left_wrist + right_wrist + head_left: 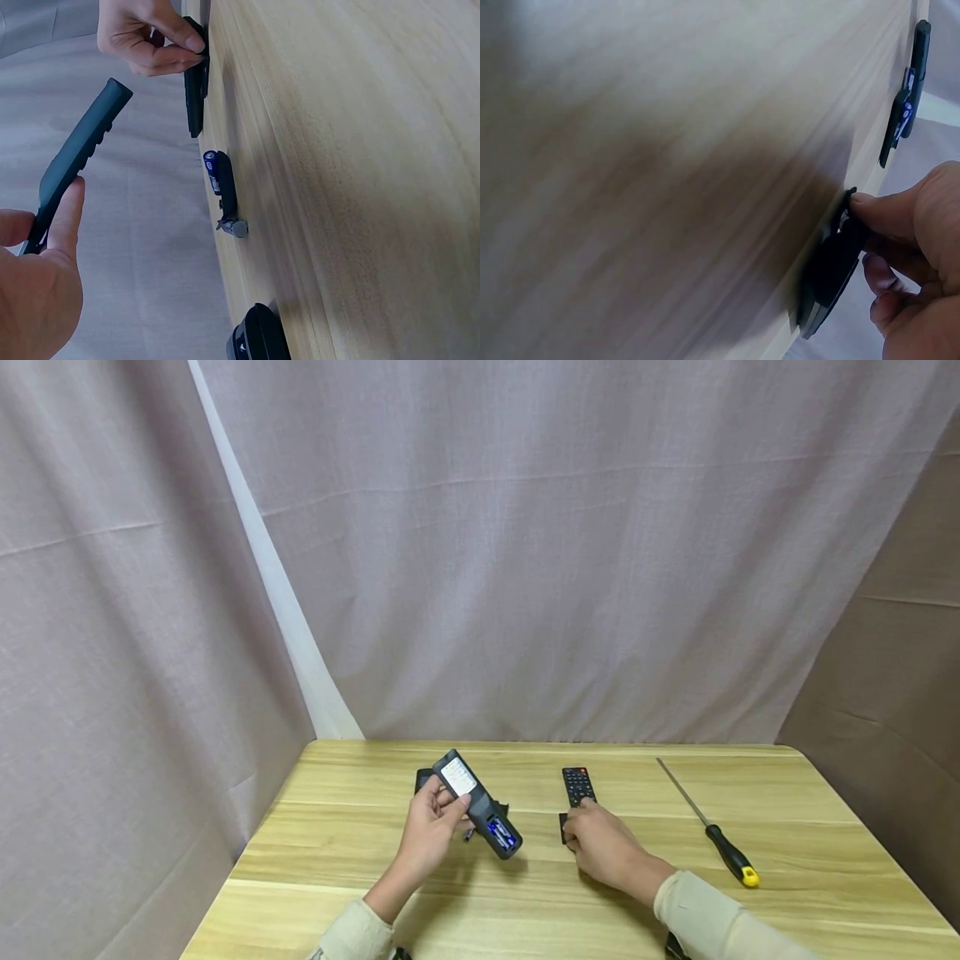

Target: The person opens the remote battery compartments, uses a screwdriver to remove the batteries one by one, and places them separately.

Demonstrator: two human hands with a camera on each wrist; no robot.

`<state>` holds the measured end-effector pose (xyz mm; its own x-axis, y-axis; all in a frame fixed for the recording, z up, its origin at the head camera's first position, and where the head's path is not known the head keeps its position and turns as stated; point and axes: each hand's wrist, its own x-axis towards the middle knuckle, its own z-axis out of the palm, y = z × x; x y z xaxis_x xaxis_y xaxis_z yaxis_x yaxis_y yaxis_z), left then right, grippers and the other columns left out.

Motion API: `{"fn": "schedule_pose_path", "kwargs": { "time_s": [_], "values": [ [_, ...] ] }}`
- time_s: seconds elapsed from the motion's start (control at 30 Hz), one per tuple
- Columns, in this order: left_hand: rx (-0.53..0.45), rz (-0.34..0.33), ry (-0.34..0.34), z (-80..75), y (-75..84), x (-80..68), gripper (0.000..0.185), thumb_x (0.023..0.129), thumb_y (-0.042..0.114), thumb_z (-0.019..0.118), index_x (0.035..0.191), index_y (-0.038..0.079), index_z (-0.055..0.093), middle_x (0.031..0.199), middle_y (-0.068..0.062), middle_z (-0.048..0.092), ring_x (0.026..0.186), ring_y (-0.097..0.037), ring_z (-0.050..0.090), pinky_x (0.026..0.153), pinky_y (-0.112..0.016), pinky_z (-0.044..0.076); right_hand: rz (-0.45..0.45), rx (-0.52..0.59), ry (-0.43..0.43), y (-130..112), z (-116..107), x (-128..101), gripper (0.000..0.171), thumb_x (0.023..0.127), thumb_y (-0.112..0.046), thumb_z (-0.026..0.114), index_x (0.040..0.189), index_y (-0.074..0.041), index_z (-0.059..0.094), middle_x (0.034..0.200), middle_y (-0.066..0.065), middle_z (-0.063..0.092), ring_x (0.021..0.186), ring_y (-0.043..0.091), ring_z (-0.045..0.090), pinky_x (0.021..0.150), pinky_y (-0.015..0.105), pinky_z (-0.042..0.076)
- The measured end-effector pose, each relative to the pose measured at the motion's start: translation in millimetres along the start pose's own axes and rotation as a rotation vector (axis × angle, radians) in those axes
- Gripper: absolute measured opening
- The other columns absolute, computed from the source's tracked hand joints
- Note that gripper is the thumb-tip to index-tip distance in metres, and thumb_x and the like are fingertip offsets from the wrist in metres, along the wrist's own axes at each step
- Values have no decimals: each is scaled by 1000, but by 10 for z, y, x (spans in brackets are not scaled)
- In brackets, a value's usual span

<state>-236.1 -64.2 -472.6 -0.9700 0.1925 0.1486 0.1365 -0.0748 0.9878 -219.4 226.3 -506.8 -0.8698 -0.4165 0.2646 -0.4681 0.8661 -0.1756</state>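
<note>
My left hand (431,827) holds a black remote control (483,806), its labelled back toward the head camera. Blue batteries (501,833) show in its uncovered compartment. In the left wrist view this remote (71,154) appears edge-on, lifted off the table. On the right, fingertips of my right hand (603,847) pinch a flat black piece (563,828) whose kind is unclear. Fingers partly hide it. A second remote (579,783) lies button side up just beyond that hand. Close up, the right wrist view shows my thumb on the dark piece (847,225).
Behind my left hand lies another black remote (423,778). A loose blue battery (213,172) and a dark piece (229,187) lie nearby on the wooden table (300,877). A yellow-and-black screwdriver (723,846) lies at the right. Curtains surround the table's back and sides.
</note>
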Motion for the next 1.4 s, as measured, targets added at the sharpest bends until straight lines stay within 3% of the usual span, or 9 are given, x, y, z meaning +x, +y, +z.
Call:
{"fn": "schedule_pose_path", "kwargs": {
  "time_s": [0.53, 0.8, 0.93, 1.03, 1.23, 1.4],
  "values": [
    [-1, -3, -13, 3, -20, -16, 37, 103, -6, 59, 138, -11, 49, 125, -39, 70, 107, -43, 78, 88, -43, 71, 55, -7, 21, 128, 10, -54, 23, 81, 0, 85, 75, -20, 76, 85, -13, 71, 82, 6, 52, 73, 28, 62],
    [6, 1, -17, 20, -17, 0, 37, 103, -6, 59, 139, -10, 50, 125, -38, 70, 104, -35, 79, 87, -43, 71, 33, -48, 8, 116, 17, -26, 19, 84, -2, 84, 78, -17, 75, 84, -10, 69, 81, 8, 50, 68, 26, 56],
    [12, 3, -21, 35, -12, 1, 38, 103, -6, 59, 140, -9, 50, 125, -38, 70, 102, -32, 79, 84, -38, 72, 35, -58, 15, 107, -13, -33, 13, 86, -6, 85, 81, -16, 78, 86, -9, 71, 83, 8, 52, 71, 28, 58],
    [16, 1, -27, 41, -15, 7, 39, 104, -4, 60, 142, -8, 50, 126, -37, 70, 104, -33, 79, 84, -35, 72, 50, -60, 47, 110, -88, -68, 8, 87, -11, 86, 85, -16, 81, 89, -9, 74, 85, 8, 53, 74, 29, 59],
    [25, -1, -22, 28, -20, 10, 39, 104, -5, 59, 141, -10, 49, 126, -38, 70, 104, -35, 79, 86, -39, 72, 73, -52, 143, 195, -322, -201, 8, 88, -14, 87, 84, -17, 80, 84, -10, 72, 79, 5, 49, 66, 23, 52],
    [10, 0, -21, 20, -22, 16, 39, 104, -4, 59, 141, -9, 49, 127, -37, 70, 106, -36, 79, 88, -41, 71, 87, -87, 225, 356, -492, -398, 9, 87, -15, 88, 84, -17, 80, 86, -7, 74, 81, 8, 56, 66, 28, 57]
  ]
}}
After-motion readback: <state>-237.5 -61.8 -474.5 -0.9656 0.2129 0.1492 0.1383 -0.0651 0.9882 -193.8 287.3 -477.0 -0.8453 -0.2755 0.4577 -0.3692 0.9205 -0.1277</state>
